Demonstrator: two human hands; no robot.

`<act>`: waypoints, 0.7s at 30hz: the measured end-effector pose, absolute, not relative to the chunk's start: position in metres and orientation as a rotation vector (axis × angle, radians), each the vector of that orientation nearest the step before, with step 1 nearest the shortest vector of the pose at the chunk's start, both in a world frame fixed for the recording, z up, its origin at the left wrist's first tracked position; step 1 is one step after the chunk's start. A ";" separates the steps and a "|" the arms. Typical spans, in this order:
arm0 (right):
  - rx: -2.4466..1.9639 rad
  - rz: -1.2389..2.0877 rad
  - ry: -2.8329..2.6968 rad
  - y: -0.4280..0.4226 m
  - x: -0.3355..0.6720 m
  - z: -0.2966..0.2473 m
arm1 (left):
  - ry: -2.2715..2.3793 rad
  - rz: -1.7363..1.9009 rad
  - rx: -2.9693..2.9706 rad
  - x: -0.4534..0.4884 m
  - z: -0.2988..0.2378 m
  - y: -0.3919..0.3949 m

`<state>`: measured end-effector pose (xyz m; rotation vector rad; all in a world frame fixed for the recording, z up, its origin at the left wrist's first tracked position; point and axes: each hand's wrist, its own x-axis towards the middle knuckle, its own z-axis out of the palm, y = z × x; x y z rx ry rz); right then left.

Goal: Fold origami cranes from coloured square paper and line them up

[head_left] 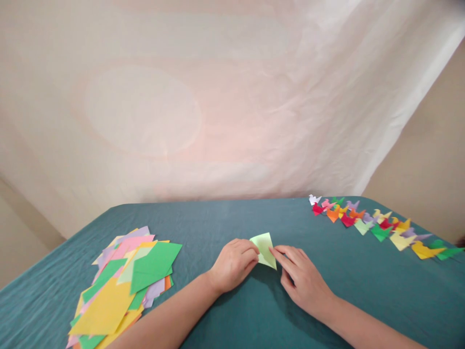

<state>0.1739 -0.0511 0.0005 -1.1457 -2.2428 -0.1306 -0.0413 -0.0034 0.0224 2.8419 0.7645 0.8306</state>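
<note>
A small light-green sheet of paper (266, 251) is between my two hands over the middle of the table, tilted and slightly curved. My left hand (236, 264) is closed on its left edge, with fingertips curled and partly hidden from view. On the other side, the index fingertip of my right hand (300, 276) touches the sheet's right edge. The right thumb and other fingers are bent below, apart from the paper, and nothing else shows in that hand.
A loose pile of coloured paper squares (109, 310) lies at the left, beside my left forearm. Rows of small folded paper birds (381, 232) in several colours stand along the right far edge. A dark green cloth (218, 218) covers the table, and a pale curtain (232, 106) hangs behind.
</note>
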 end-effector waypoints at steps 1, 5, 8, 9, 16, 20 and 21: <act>-1.139 -0.174 -2.250 -0.049 0.176 0.001 | 0.747 0.822 2.825 -0.042 0.021 -0.003; -1.119 -0.311 -2.275 -0.044 0.181 0.006 | 0.700 0.708 2.808 -0.041 0.018 -0.003; -1.108 -0.382 -2.279 -0.044 0.181 0.012 | 0.659 0.634 2.813 -0.040 0.019 -0.005; -1.108 -0.407 -2.279 -0.044 0.181 0.014 | 0.646 0.629 2.811 -0.040 0.019 -0.006; -1.060 -0.456 -2.338 -0.041 0.184 0.007 | 0.686 0.602 2.811 -0.039 0.022 -0.009; -1.028 -0.379 -2.363 -0.040 0.184 0.003 | 0.667 0.580 2.837 -0.041 0.023 -0.007; -1.024 -0.351 -2.368 -0.041 0.183 0.003 | 0.663 0.575 2.839 -0.042 0.023 -0.007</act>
